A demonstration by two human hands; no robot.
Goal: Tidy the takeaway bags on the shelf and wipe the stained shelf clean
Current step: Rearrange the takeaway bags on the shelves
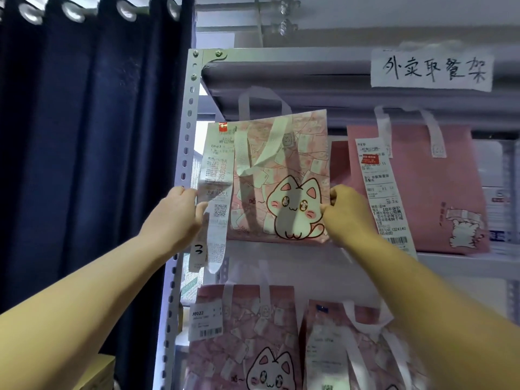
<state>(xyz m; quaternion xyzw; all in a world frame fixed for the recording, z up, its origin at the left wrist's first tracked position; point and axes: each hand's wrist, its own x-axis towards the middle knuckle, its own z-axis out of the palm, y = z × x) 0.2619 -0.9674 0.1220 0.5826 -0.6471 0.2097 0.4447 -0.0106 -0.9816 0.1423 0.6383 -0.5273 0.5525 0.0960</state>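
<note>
Pink cat-print takeaway bag [281, 178] upright on upper shelf [450, 258], between both hands, left hand [180, 212] clamped on its left edge, right hand [347, 212] clamped on its right edge, plain pink bag [439, 187] just beside.

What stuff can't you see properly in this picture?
- Head view: the shelf board under the cat bag is covered by it, so stains can't be checked.
- Receipt print is too small and blurry.
- Bottom bags are cut off by the edge.
- Bag contents are hidden.
</note>
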